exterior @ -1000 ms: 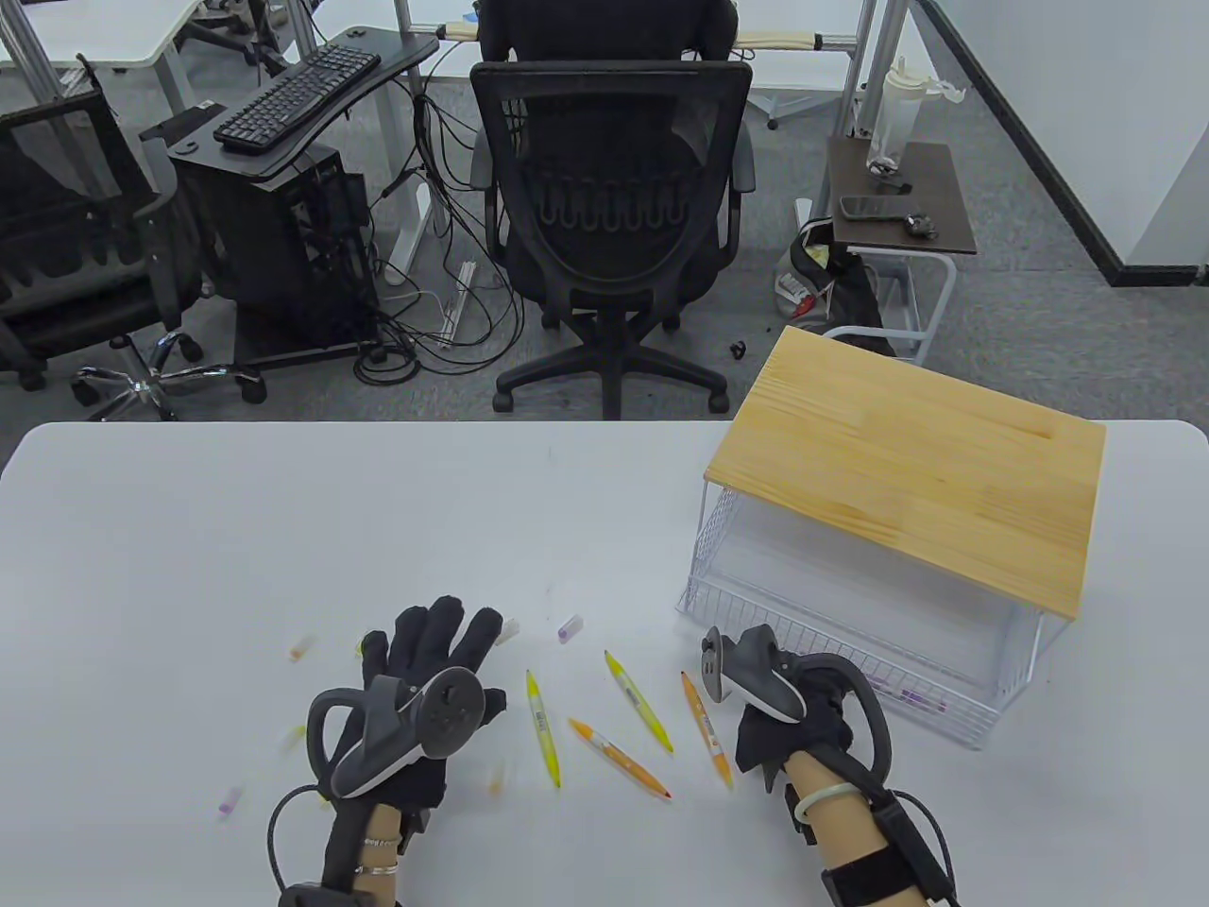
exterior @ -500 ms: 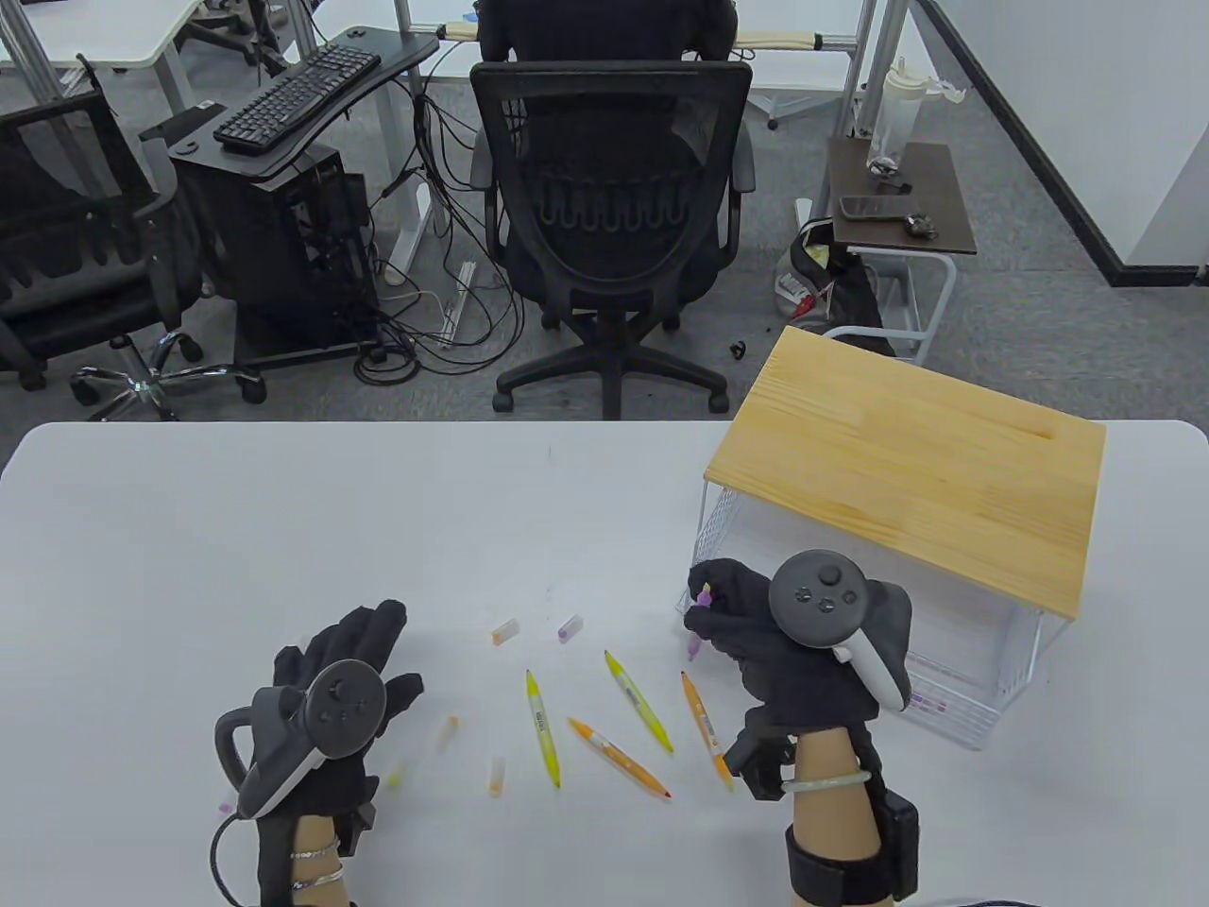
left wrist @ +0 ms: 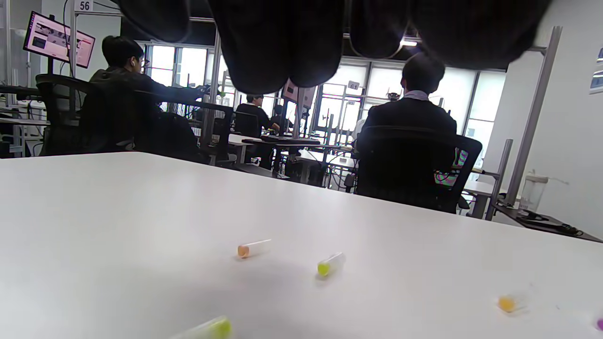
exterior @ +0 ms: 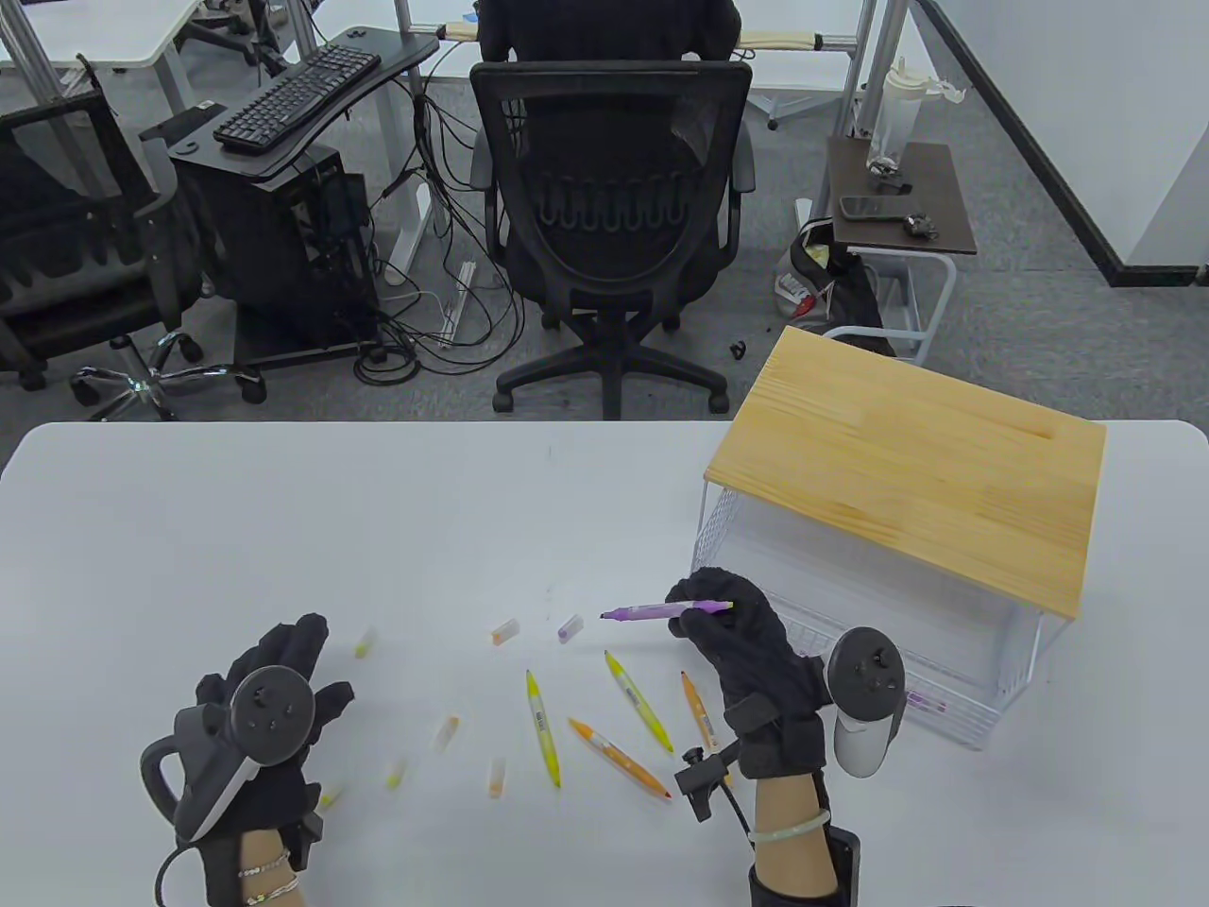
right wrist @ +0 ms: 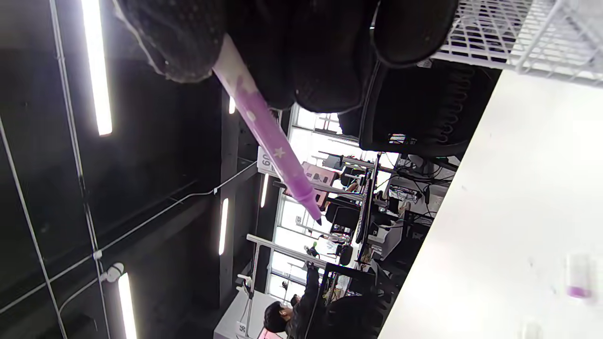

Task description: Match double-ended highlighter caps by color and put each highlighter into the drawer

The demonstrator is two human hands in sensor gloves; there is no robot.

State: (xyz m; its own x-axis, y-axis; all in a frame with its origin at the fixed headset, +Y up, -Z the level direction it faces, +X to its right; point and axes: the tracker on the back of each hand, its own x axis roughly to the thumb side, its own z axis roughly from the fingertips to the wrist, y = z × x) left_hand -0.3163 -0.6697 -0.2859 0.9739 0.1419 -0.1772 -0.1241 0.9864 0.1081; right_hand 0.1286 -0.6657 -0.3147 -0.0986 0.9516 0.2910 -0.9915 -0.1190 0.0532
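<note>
1. Now the right hand [exterior: 746, 642] pinches a purple highlighter [exterior: 666, 610] between thumb and fingertips, holding it level above the desk [exterior: 283, 529], its uncapped tip pointing toward the left edge.
2. Just behind that hand sits the white wire drawer [exterior: 945, 680], under a wooden top [exterior: 907, 472], at the desk's right edge.
3. Four more highlighters lie near the front edge beside the right hand: two yellow ones [exterior: 543, 727] [exterior: 638, 700] and two orange ones [exterior: 619, 758] [exterior: 699, 709], all uncapped.
4. A purple cap [exterior: 570, 627] and an orange cap [exterior: 504, 631] lie just behind them, close together but apart.
5. The left hand [exterior: 269, 704] hovers near the front left corner, fingers spread and relaxed, holding nothing.
6. Several small caps, yellow and orange, lie scattered between the left hand and the highlighters; some look blurred.
</note>
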